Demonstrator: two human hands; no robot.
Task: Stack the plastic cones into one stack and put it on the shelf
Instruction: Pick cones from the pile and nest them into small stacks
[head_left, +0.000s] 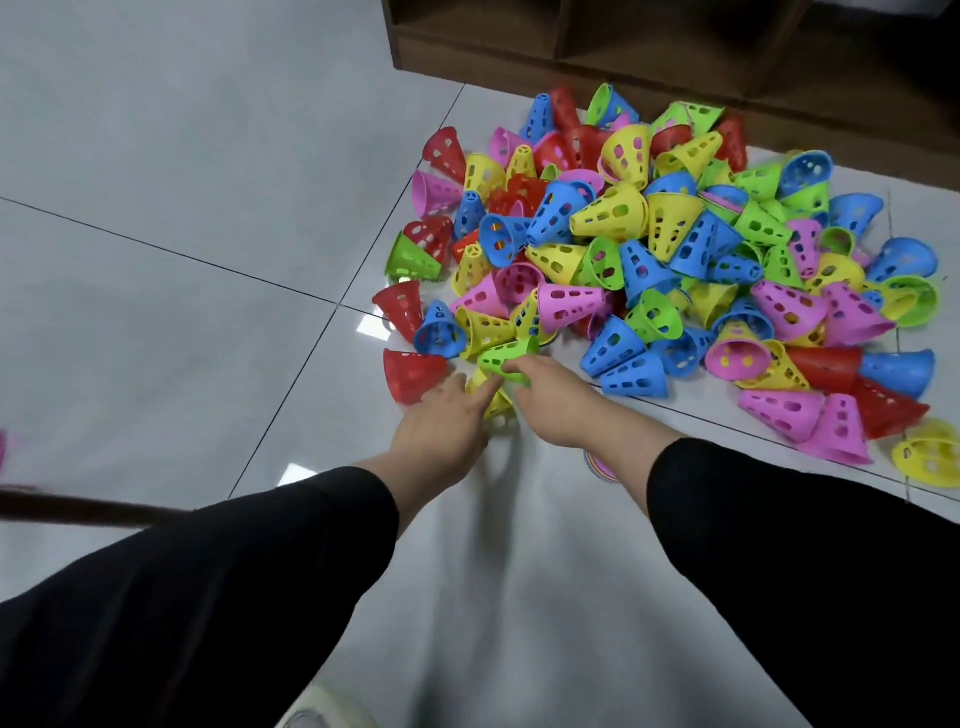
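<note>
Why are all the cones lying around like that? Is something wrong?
Yes, it's messy. The plastic cones lie tipped every which way in a loose heap on the tiled floor, in front of the wooden shelf, none neatly stacked there. The right hand grips a green cone; the left hand reaches for a yellow cone.

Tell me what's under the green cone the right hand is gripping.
A yellow cone lies under the green cone, which the right hand grips. The left hand covers part of the yellow cone, so its lower side is hidden.
</note>
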